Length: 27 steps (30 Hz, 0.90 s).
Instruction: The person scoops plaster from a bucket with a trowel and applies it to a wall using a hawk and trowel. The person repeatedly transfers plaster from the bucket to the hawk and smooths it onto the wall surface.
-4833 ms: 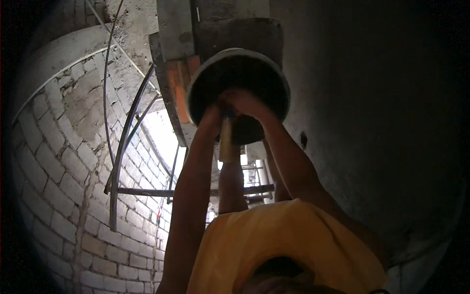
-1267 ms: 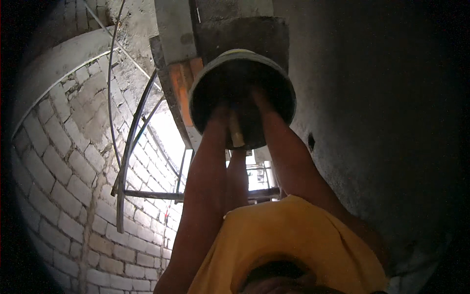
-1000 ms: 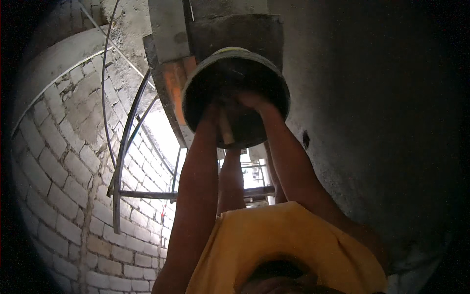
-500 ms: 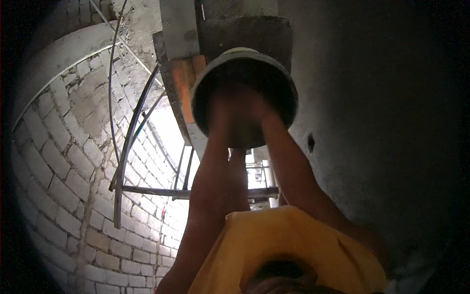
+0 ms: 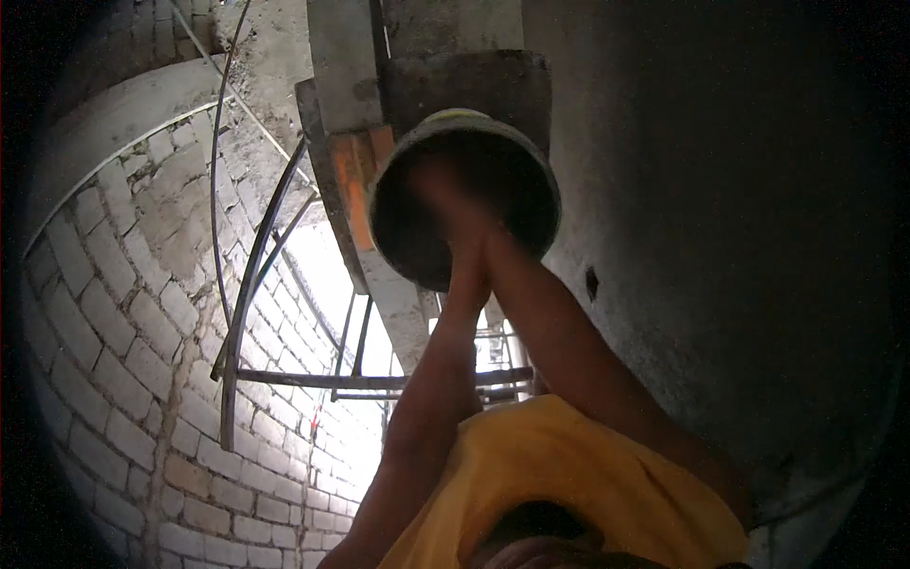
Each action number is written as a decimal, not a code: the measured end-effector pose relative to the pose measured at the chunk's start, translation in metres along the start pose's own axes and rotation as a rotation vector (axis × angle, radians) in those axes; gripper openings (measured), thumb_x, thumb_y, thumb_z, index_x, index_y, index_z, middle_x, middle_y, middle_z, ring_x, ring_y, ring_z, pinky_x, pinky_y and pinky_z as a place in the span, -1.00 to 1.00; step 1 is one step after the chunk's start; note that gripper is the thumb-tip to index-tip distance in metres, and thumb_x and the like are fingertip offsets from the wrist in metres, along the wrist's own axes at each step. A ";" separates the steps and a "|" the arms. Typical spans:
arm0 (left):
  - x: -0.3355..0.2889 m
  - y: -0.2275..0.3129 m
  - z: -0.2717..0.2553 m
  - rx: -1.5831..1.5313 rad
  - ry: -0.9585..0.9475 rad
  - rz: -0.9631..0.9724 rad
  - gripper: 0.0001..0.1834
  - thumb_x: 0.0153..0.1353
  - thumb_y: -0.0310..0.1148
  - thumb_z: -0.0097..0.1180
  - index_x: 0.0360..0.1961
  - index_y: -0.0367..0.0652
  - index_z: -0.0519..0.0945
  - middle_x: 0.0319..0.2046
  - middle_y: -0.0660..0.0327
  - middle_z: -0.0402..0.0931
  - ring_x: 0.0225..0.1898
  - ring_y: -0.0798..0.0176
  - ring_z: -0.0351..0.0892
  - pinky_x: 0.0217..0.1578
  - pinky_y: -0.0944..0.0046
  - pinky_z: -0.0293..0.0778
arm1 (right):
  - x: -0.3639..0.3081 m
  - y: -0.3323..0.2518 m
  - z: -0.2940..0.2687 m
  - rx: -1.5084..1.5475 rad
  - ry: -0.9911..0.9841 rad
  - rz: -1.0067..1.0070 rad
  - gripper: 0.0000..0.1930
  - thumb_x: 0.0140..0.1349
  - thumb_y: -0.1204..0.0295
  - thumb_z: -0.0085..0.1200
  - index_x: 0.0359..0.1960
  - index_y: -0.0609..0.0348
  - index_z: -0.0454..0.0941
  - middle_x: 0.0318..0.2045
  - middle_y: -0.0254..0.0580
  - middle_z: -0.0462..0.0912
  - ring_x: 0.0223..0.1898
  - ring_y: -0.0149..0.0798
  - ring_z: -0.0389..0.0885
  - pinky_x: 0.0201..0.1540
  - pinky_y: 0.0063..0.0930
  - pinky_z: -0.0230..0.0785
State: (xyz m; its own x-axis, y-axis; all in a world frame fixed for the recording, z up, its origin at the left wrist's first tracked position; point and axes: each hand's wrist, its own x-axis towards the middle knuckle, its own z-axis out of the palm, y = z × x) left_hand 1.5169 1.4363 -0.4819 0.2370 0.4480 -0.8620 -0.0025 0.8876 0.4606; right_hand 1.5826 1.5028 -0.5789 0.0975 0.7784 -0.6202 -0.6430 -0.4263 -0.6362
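Note:
A dark round bucket (image 5: 457, 125) is in front of me, its mouth facing me and its inside in deep shadow. Both my bare arms reach into it, their wrists crossing or nearly touching at its near rim. My right hand (image 5: 447, 194) is deep inside, blurred and dim, so its fingers cannot be made out. My left hand (image 5: 466, 248) shows only around the wrist; the rest is lost in the dark or behind the right one. Whatever the bucket contains, and whether either hand holds anything, is hidden.
Orange-red bricks (image 5: 353, 194) lie beside the bucket on a grey plank (image 5: 346, 66). Metal bars (image 5: 254, 256) of a frame stand at the left, before a block wall (image 5: 114, 332). A grey plastered wall (image 5: 682, 237) rises close on the right.
My hands, which were apart inside the bucket, have come together, the left wrist shifting right and the right hand leftward. The bucket appears slightly lower and further left in view.

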 end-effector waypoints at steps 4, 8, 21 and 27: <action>0.060 0.004 -0.022 0.756 0.328 -0.234 -0.21 0.33 0.20 0.05 0.20 -0.39 0.42 0.07 -0.07 0.52 0.02 0.04 0.50 0.04 0.08 0.42 | -0.018 0.012 -0.020 -0.476 -0.001 0.060 -0.58 0.40 0.14 -0.05 0.09 0.21 0.44 0.07 0.02 0.47 0.08 -0.11 0.47 0.18 -0.22 0.31; 0.111 -0.001 -0.037 0.661 0.267 0.295 -0.51 0.34 -0.10 0.06 -0.02 -0.39 0.59 -0.10 -0.19 0.61 -0.10 -0.12 0.64 -0.02 0.06 0.50 | -0.020 0.026 -0.037 -0.823 0.036 0.268 -0.47 0.43 0.13 -0.10 0.27 0.25 0.40 0.27 0.10 0.42 0.26 -0.06 0.43 0.33 -0.22 0.27; 0.178 -0.006 -0.133 1.736 -0.113 0.373 -0.60 0.39 -0.19 -0.02 0.10 -0.22 0.55 0.04 -0.12 0.55 0.03 -0.16 0.55 0.10 -0.05 0.46 | -0.045 0.056 -0.069 0.277 -0.027 0.238 -0.64 0.45 0.18 -0.11 -0.20 0.23 0.60 -0.19 -0.04 0.66 -0.12 -0.12 0.64 0.17 -0.16 0.36; 0.166 0.018 -0.095 1.041 -0.131 0.065 -0.57 0.40 -0.17 -0.01 0.17 -0.18 0.51 0.12 -0.08 0.50 0.11 -0.12 0.50 0.15 -0.01 0.42 | -0.119 -0.020 0.081 -0.089 -0.029 -0.196 -0.65 0.45 0.19 -0.11 -0.22 0.21 0.62 -0.21 -0.04 0.68 -0.13 -0.10 0.66 0.12 -0.17 0.38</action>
State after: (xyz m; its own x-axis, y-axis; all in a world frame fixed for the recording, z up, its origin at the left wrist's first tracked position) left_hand 1.4636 1.5366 -0.6369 0.3695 0.4217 -0.8280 0.8025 0.3045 0.5132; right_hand 1.5223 1.4555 -0.4552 0.1915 0.8628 -0.4679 -0.5443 -0.3034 -0.7821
